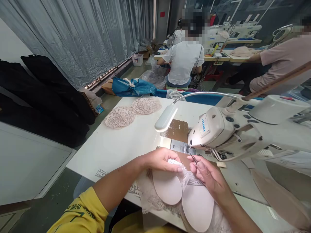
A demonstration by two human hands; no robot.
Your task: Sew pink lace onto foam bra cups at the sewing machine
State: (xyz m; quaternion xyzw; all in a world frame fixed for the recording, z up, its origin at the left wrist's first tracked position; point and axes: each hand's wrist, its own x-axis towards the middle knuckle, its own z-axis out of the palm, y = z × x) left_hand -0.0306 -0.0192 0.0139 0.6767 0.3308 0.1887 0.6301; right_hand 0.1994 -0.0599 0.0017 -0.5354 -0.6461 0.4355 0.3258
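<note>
A pale pink lace bra [167,187] with two smooth cups lies at the table's front edge, the insides of its cups facing up. My left hand [163,160] is closed on the lace edge at the top of the left cup, thumb on top. In my right hand [206,171] is a small pair of dark metal tweezers or thread snips [193,159], held between thumb and fingers; which of the two I cannot tell. Its tip points up and left, close to the sewing machine [209,129]. The right hand also rests over the lace by the right cup.
Two lace cups [120,117] lie at the table's far left. A lamp [166,118] on a bendy neck hangs over the needle area. Ruler marks run along the table's front edge. A person in a white shirt [186,61] sits ahead; another [286,61] sits at right.
</note>
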